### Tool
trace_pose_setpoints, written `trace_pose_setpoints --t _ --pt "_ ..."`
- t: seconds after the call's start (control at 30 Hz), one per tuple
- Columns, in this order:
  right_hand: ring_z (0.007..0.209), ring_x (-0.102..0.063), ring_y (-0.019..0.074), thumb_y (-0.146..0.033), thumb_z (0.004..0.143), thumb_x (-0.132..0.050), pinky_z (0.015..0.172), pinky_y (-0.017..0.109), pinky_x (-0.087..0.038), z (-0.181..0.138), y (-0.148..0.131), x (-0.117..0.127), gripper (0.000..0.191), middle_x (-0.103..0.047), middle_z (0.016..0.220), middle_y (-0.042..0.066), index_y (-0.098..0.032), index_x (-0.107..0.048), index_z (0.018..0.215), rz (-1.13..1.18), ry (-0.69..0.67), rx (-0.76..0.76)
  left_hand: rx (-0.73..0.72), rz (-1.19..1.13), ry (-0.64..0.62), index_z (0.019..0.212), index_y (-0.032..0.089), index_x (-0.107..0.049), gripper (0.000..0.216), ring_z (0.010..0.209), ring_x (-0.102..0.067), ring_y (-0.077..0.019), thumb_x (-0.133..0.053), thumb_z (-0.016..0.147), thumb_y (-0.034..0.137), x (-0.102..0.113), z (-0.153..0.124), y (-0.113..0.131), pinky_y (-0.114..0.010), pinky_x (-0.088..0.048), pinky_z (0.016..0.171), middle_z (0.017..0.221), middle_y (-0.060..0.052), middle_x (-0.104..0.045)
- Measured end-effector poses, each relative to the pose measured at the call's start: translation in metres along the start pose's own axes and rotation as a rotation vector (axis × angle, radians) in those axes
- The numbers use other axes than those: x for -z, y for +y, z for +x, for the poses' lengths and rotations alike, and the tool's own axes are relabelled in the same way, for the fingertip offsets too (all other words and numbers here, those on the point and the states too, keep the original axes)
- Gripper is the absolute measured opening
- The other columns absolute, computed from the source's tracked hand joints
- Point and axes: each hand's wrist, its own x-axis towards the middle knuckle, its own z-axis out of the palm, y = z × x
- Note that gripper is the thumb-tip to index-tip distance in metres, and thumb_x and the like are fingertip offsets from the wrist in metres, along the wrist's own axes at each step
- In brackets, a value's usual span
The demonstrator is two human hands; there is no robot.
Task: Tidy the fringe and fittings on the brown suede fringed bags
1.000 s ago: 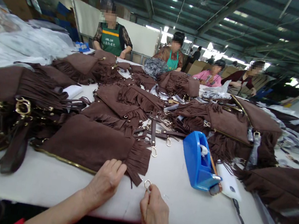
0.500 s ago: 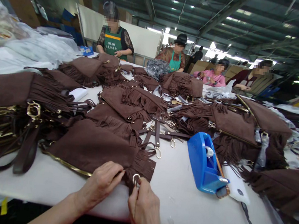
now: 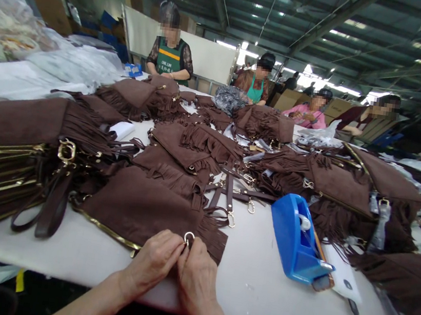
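A brown fringed bag [image 3: 145, 206] lies on the white table in front of me, its gold zipper along the near edge. Between my hands, at the bag's near right corner, a pale gold metal ring clasp [image 3: 189, 236] stands up. My right hand [image 3: 198, 275] pinches it from the right. My left hand [image 3: 156, 259] is closed in a pinch right against it; what its fingertips hold is hidden. Just beyond the bag lie several brown wrist straps [image 3: 230, 193] with oval metal clips.
To the right stand a blue tape dispenser [image 3: 296, 241] and a white device [image 3: 342, 273] with a black cable. Stacked brown bags [image 3: 9, 121] are on the left, with more fringed bags [image 3: 339, 179] across the table. Several co-workers, one in a green apron [image 3: 169, 59], are at the far side.
My hands have come together at the bag's corner; the left moved right and the right moved slightly up, bringing the ring clasp between them. The whole view has shifted a little.
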Motion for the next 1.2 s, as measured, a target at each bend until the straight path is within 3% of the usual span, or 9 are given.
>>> trace_pose_setpoints --t 0.17,0.37,0.53,0.67,0.73,0.83,0.9,1.03,1.2 --pt "0.042 -0.061 0.02 -0.01 0.074 -0.046 0.037 0.026 -0.043 -0.005 -0.003 -0.002 0.007 -0.059 0.053 0.004 -0.017 -0.048 0.074 -0.03 0.054 0.016 0.004 -0.002 -0.015 0.07 0.016 -0.054 0.027 0.06 -0.05 -0.0142 -0.035 0.089 0.015 -0.002 -0.001 -0.001 -0.024 -0.043 0.057 0.062 -0.002 -0.055" --pt "0.04 -0.06 0.0199 -0.008 0.077 -0.03 0.037 0.027 -0.04 -0.022 -0.002 -0.004 0.021 -0.059 0.052 0.005 -0.018 -0.048 0.075 -0.024 0.093 -0.005 0.01 0.001 -0.04 0.069 0.017 -0.055 0.029 0.059 -0.051 -0.014 -0.034 0.089 0.016 -0.002 0.004 0.0 -0.024 -0.042 0.055 0.061 -0.002 -0.055" --pt "0.049 -0.062 0.0183 -0.014 0.083 -0.031 0.044 0.026 -0.039 -0.052 0.006 0.008 0.02 -0.063 0.062 0.004 -0.017 -0.051 0.085 0.209 -0.108 -0.018 -0.103 -0.031 -0.116 0.087 0.017 -0.058 0.02 0.071 -0.057 -0.0157 -0.042 0.088 0.029 0.012 -0.01 -0.001 -0.026 -0.045 0.066 0.078 -0.004 -0.065" --pt "0.06 -0.06 0.0146 -0.028 0.088 -0.04 0.054 0.023 -0.04 -0.063 0.028 0.028 0.018 -0.061 0.067 0.0 -0.022 -0.055 0.078 0.465 -0.282 -0.063 -0.156 0.092 -0.158 0.121 0.018 -0.047 0.05 0.102 -0.055 -0.0216 -0.056 0.079 0.044 0.023 -0.039 -0.014 -0.032 -0.04 0.088 0.113 -0.008 -0.063" --pt "0.068 -0.059 0.0146 -0.031 0.09 -0.038 0.063 0.024 -0.042 -0.059 0.046 0.034 0.024 -0.06 0.074 0.001 -0.023 -0.055 0.075 0.473 -0.272 -0.13 -0.125 0.159 -0.155 0.124 0.02 -0.045 0.052 0.108 -0.053 -0.0221 -0.056 0.079 0.043 0.023 -0.051 -0.021 -0.033 -0.037 0.092 0.118 -0.006 -0.061" --pt "0.075 -0.057 0.0207 -0.039 0.086 -0.042 0.068 0.031 -0.041 -0.044 0.069 0.031 0.023 -0.058 0.081 0.006 -0.021 -0.054 0.081 0.31 -0.148 -0.366 -0.108 0.209 -0.102 0.119 0.021 -0.05 0.045 0.107 -0.054 -0.0222 -0.055 0.08 0.042 0.018 -0.057 -0.024 -0.033 -0.038 0.09 0.116 -0.006 -0.062" --pt "0.075 -0.054 0.0246 -0.04 0.082 -0.046 0.07 0.036 -0.039 -0.032 0.076 0.023 0.022 -0.056 0.079 0.008 -0.02 -0.053 0.078 0.257 -0.11 -0.463 -0.13 0.222 -0.044 0.113 0.02 -0.054 0.039 0.103 -0.056 -0.0222 -0.055 0.079 0.04 0.014 -0.053 -0.02 -0.033 -0.04 0.087 0.111 -0.007 -0.064" --pt "0.07 -0.048 0.0244 -0.03 0.075 -0.042 0.069 0.038 -0.034 -0.014 0.07 0.011 0.014 -0.05 0.069 0.005 -0.022 -0.046 0.064 0.425 -0.115 -0.534 -0.141 0.2 0.067 0.104 0.017 -0.058 0.025 0.098 -0.058 -0.0217 -0.053 0.081 0.025 0.005 -0.039 0.002 -0.034 -0.042 0.084 0.102 -0.008 -0.067" --pt "0.056 -0.042 0.0164 -0.038 0.072 -0.044 0.057 0.031 -0.033 -0.006 0.069 0.016 0.019 -0.044 0.058 -0.002 -0.022 -0.043 0.062 0.664 -0.163 -0.574 -0.159 0.107 0.029 0.104 0.015 -0.056 0.027 0.097 -0.057 -0.0232 -0.05 0.078 0.016 -0.012 -0.017 0.042 -0.037 -0.043 0.085 0.099 -0.009 -0.066"
